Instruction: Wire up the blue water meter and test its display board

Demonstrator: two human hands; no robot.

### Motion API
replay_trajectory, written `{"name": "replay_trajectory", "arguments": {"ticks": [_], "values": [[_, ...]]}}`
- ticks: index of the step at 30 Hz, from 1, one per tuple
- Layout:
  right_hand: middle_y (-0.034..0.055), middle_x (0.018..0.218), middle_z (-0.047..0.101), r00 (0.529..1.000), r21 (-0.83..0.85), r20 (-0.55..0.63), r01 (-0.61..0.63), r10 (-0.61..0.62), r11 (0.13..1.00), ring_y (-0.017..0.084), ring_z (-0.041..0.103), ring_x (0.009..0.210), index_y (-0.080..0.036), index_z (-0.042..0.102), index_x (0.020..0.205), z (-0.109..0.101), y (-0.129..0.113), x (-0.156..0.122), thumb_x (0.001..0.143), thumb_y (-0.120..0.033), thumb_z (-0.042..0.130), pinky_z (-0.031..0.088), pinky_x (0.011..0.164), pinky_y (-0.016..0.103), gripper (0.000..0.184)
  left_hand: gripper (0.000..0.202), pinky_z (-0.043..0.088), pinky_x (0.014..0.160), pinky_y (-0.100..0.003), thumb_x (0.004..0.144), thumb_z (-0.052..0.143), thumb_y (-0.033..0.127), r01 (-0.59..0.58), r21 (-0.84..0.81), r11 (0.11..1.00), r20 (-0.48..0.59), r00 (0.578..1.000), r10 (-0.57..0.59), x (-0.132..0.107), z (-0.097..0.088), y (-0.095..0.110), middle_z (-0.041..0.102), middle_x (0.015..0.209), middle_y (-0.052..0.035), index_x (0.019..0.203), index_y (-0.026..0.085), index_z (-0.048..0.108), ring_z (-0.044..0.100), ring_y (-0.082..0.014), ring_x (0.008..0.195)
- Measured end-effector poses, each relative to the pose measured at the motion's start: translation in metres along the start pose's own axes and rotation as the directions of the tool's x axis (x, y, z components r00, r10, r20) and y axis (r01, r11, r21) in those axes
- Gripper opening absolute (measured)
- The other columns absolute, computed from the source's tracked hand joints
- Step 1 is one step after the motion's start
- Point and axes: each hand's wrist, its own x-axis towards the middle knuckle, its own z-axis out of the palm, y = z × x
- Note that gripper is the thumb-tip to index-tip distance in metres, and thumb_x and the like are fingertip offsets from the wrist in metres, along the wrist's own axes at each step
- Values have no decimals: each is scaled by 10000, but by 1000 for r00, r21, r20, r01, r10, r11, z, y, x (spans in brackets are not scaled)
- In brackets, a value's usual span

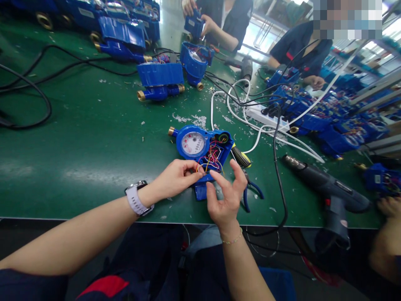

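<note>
A blue water meter (192,143) with a round white dial lies on the green table in front of me. Its side box stands uncovered, with red, yellow and white wires (213,155) bundled inside. My left hand (175,177), with a watch on its wrist, pinches thin wires at the box's near edge. My right hand (227,190) hovers just right of there, thumb and fingers apart, the index fingertip close to the wire ends. Blue-handled pliers (255,190) lie beside my right hand, partly hidden by it. A yellow-and-black handle (241,157) sticks out beside the meter.
A heat gun (326,184) rests at the right near the table edge. A white power strip (266,117), looping cables and plastic scraps lie behind the meter. More blue meters (160,79) stand further back. Co-workers' hands (209,26) are across the table; another person's arm is far right.
</note>
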Motion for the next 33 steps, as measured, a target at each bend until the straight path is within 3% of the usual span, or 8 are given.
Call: {"name": "replay_trajectory", "arguments": {"ticks": [5, 11, 19, 25, 33], "values": [[27, 1404, 423, 997, -99, 21, 74, -72, 992, 309, 415, 1285, -311, 642, 1029, 4, -1, 12, 842, -142, 606, 346, 1049, 551, 255, 228, 320, 504, -209, 874, 525, 341, -20, 52, 998, 11, 1000, 20, -2, 1, -4, 471, 604, 46, 794, 139, 594, 386, -84, 531], [68, 1376, 477, 993, -171, 13, 119, -119, 978, 309, 421, 1277, -226, 637, 892, 8, 1, 12, 855, -174, 620, 354, 1041, 531, 65, 199, 361, 546, -212, 871, 516, 314, -36, 51, 998, 0, 999, 36, -2, 2, -5, 500, 665, 32, 797, 143, 586, 419, -92, 579], [93, 1321, 561, 986, -246, 36, 164, -160, 955, 285, 429, 1280, -204, 680, 875, 8, 4, 13, 869, -175, 614, 348, 1051, 509, 72, 195, 374, 536, -206, 824, 569, 301, 11, -9, 1000, -31, 999, -11, -2, 4, -4, 605, 698, -1, 802, 121, 639, 467, -89, 579], [115, 1255, 614, 985, -250, 49, 175, -168, 952, 285, 469, 1244, -191, 685, 859, 6, 3, 13, 863, -159, 617, 353, 1036, 526, 76, 170, 340, 470, -177, 792, 603, 276, 33, -2, 999, -63, 997, -33, -2, 4, -4, 551, 585, 33, 778, 112, 648, 442, -69, 503], [90, 1222, 643, 987, -247, 48, 161, -154, 956, 274, 501, 1225, -207, 678, 830, 7, 0, 14, 862, -156, 605, 353, 1044, 509, 94, 125, 365, 476, -159, 777, 610, 227, 22, 8, 1000, -87, 996, -22, -1, 4, -7, 571, 571, 37, 730, 119, 653, 469, -60, 502]]}}
